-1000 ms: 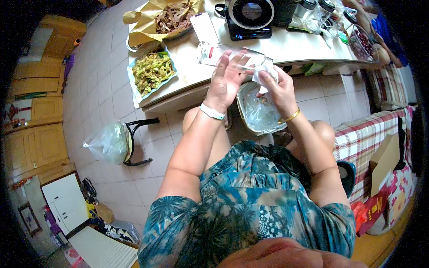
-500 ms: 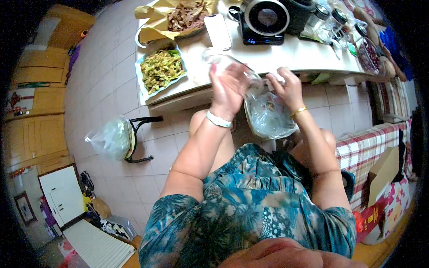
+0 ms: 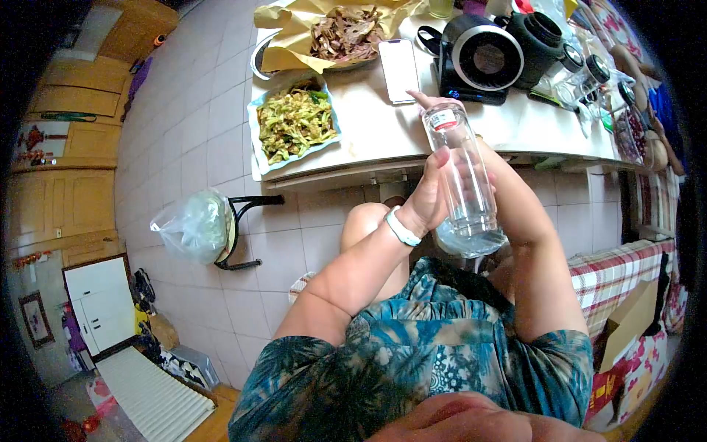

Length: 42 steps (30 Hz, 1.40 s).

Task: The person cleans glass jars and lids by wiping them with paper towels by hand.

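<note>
My left hand (image 3: 431,195), with a white wristband, is wrapped round a clear glass jar (image 3: 468,180). The jar tilts over the table's front edge, its red-and-white label (image 3: 444,119) at the far end and its other end towards my lap. Beyond the far end is my right hand (image 3: 440,103), partly hidden behind the glass, one finger stretched out towards a white phone (image 3: 398,71) on the table. Whether its palm touches the jar is unclear. A bin lined with a clear bag (image 3: 471,243) stands below the jar. No white tissue shows.
On the table (image 3: 361,151) are a tray of green food (image 3: 294,124), brown food on paper (image 3: 345,35), a black appliance (image 3: 482,59) and lidded jars (image 3: 567,66). A bagged stool (image 3: 206,225) stands left. At the far right, another person's arm (image 3: 626,66) shows.
The jar has swung from lying nearly crosswise to pointing towards my lap. My right hand has moved up and away to its far end. The white tissue has gone from view.
</note>
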Available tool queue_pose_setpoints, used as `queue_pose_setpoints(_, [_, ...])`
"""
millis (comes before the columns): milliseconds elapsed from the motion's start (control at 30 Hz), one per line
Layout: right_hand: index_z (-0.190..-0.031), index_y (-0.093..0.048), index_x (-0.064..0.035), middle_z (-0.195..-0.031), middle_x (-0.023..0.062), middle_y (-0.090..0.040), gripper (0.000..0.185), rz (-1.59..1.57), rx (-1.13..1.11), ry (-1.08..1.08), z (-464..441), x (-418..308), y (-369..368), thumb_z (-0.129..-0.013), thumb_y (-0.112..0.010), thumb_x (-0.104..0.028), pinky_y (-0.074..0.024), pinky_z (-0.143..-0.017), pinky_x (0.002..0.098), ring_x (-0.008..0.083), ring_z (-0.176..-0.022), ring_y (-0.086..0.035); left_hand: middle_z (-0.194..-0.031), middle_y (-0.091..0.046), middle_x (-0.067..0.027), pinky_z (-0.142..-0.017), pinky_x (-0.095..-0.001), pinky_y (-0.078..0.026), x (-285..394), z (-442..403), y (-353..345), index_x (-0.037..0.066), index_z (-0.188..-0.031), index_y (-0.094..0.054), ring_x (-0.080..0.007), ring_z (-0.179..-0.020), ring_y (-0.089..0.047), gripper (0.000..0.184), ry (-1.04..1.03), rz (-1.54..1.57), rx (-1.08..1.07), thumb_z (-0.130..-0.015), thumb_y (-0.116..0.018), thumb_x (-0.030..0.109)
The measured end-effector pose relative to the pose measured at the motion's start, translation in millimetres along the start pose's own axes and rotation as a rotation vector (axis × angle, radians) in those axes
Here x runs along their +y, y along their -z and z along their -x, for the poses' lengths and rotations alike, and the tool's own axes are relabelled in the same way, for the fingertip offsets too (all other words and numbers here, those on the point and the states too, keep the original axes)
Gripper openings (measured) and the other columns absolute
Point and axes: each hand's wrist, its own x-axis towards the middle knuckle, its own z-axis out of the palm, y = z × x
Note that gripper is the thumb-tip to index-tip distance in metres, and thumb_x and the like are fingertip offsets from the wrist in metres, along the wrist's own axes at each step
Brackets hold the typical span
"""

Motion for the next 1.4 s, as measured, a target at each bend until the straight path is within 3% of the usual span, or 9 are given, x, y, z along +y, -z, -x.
queue_pose_setpoints(33, [-0.15, -0.048, -0.019, -0.086, 0.0047, -0.067, 0.063, 0.099, -0.001, 0.079, -3, 1, 2, -0.09, -0.06, -0.01, -0.0535, -0.067, 0.0311, 0.0143, -0.071, -0.061, -0.109, -0.067, -0.0242, -0.087, -0.0492, -0.058, 0, 0, 1, 0.003, -0.121, -0.057, -0.0339, -0.099, -0.07, 0.078, -0.012, -0.023, -0.02, -0.088, -0.055, 0.073])
queue_pose_setpoints(100, [-0.153, -0.041, -0.0246, -0.087, 0.0103, -0.067, 0.069, 0.48, -0.007, 0.177, -12, 9, 3, -0.088, -0.059, -0.013, -0.0548, -0.067, 0.0378, 0.0241, -0.074, -0.066, -0.109, -0.067, -0.0243, -0.088, -0.0483, -0.058, 0, -1, 0, 0.003, -0.122, -0.057, -0.0339, -0.099, -0.07, 0.077, 0.003, -0.033, -0.011, -0.088, -0.056, 0.072])
queue_pose_setpoints(200, [-0.154, -0.037, -0.0237, -0.088, 0.0102, -0.068, 0.071, 0.582, -0.05, 0.162, -17, 15, 2, -0.087, -0.059, -0.015, -0.0557, -0.068, 0.0408, 0.03, -0.079, -0.069, -0.109, -0.067, -0.0243, -0.088, -0.048, -0.058, -1, -1, 0, 0.004, -0.122, -0.057, -0.0336, -0.099, -0.07, 0.076, 0.019, 0.0, -0.032, -0.087, -0.057, 0.072])
queue_pose_setpoints(467, [-0.152, -0.039, -0.0233, -0.092, 0.0084, -0.072, 0.072, 0.569, -0.083, 0.11, -29, 6, 7, -0.085, -0.064, -0.016, -0.057, -0.068, 0.0407, 0.0279, -0.079, -0.071, -0.108, -0.067, -0.0239, -0.086, -0.0491, -0.059, 0, -1, -1, 0.004, -0.122, -0.057, -0.0329, -0.099, -0.07, 0.078, -0.002, -0.016, -0.04, -0.086, -0.059, 0.072])
queue_pose_setpoints(533, [-0.154, -0.039, -0.026, -0.081, 0.0063, -0.068, 0.079, 0.429, 0.007, 0.147, -32, 5, 8, -0.082, -0.062, -0.002, -0.0561, -0.065, 0.0375, 0.0238, -0.068, -0.066, -0.108, -0.067, -0.0239, -0.085, -0.0481, -0.059, 0, -1, -1, 0.003, -0.122, -0.056, -0.0329, -0.099, -0.07, 0.079, -0.008, -0.015, -0.039, -0.086, -0.059, 0.073])
queue_pose_setpoints(700, [-0.156, -0.035, -0.0242, -0.081, 0.0076, -0.068, 0.08, 0.415, 0.064, 0.046, -35, -8, 14, -0.083, -0.059, 0.001, -0.0562, -0.064, 0.0356, 0.023, -0.067, -0.066, -0.108, -0.067, -0.0239, -0.084, -0.0471, -0.06, 2, -1, -2, 0.003, -0.123, -0.056, -0.0329, -0.098, -0.07, 0.08, -0.013, -0.011, -0.043, -0.085, -0.058, 0.074])
queue_pose_setpoints(767, [-0.157, -0.03, -0.0277, -0.089, 0.0091, -0.071, 0.082, 0.539, -0.021, 0.153, -34, 2, 9, -0.084, -0.066, -0.013, -0.0567, -0.064, 0.0397, 0.0268, -0.074, -0.07, -0.107, -0.067, -0.024, -0.084, -0.0467, -0.06, 2, 0, -2, 0.002, -0.123, -0.056, -0.0328, -0.098, -0.07, 0.081, -0.019, -0.011, -0.046, -0.085, -0.058, 0.074])
queue_pose_setpoints(967, [-0.157, -0.028, -0.0299, -0.09, 0.0155, -0.069, 0.075, 0.625, -0.113, 0.084, -32, -2, 8, -0.09, -0.062, -0.026, -0.057, -0.067, 0.0448, 0.0323, -0.08, -0.071, -0.108, -0.067, -0.0233, -0.084, -0.0454, -0.06, 3, 1, -2, 0.001, -0.125, -0.054, -0.0323, -0.098, -0.07, 0.084, -0.001, -0.008, -0.039, -0.086, -0.055, 0.076])
queue_pose_setpoints(1400, [-0.16, -0.019, -0.0313, -0.09, 0.0142, -0.068, 0.094, 0.521, 0.039, 0.108, -44, 6, 12, -0.083, -0.073, -0.025, -0.0569, -0.065, 0.0439, 0.0328, -0.078, -0.07, -0.107, -0.067, -0.0216, -0.083, -0.0453, -0.059, 7, 0, -2, 0.001, -0.125, -0.053, -0.0317, -0.097, -0.07, 0.088, 0.014, 0.005, -0.009, -0.085, -0.051, 0.08])
